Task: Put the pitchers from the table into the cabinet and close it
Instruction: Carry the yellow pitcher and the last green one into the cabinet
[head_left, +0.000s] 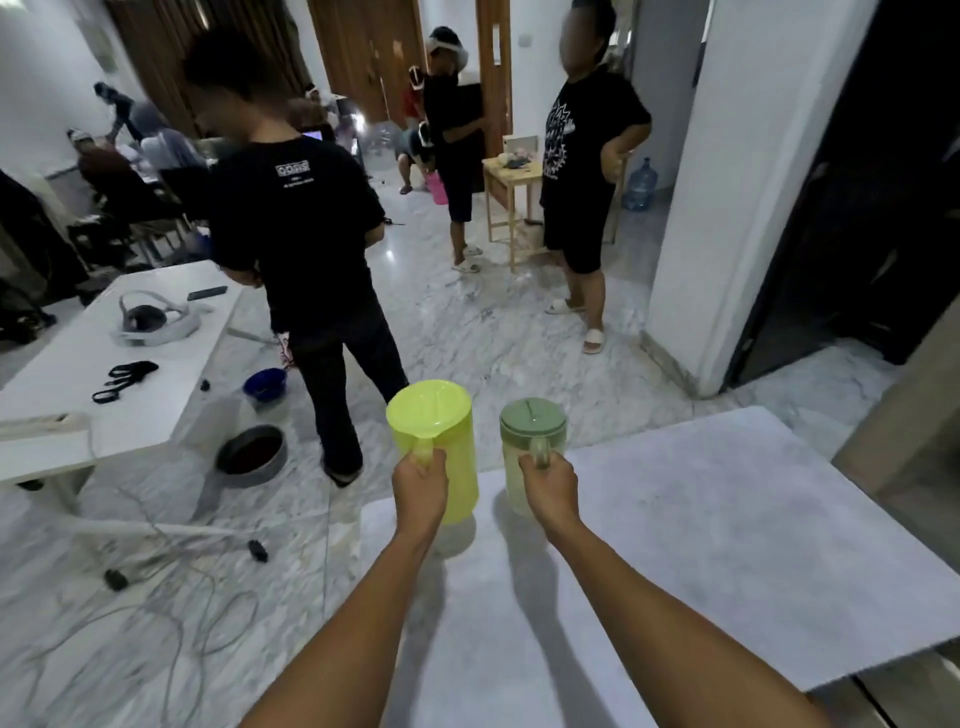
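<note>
A tall yellow-green pitcher (436, 441) with a matching lid stands at the far left corner of the white table (727, 519). My left hand (420, 491) is closed around its handle. Beside it, to the right, is a smaller clear pitcher with a green lid (527, 447). My right hand (549, 491) grips its handle. Both pitchers are upright, and I cannot tell whether they rest on the table or are lifted just off it. No cabinet is clearly in view.
A person in black (301, 249) stands close beyond the table, with others further back. On the left is a second white table (104, 415) carrying a headset. A pan (252, 456), a blue bowl (265, 384) and loose cables (156, 597) lie on the marble floor. A white pillar (727, 208) rises at right.
</note>
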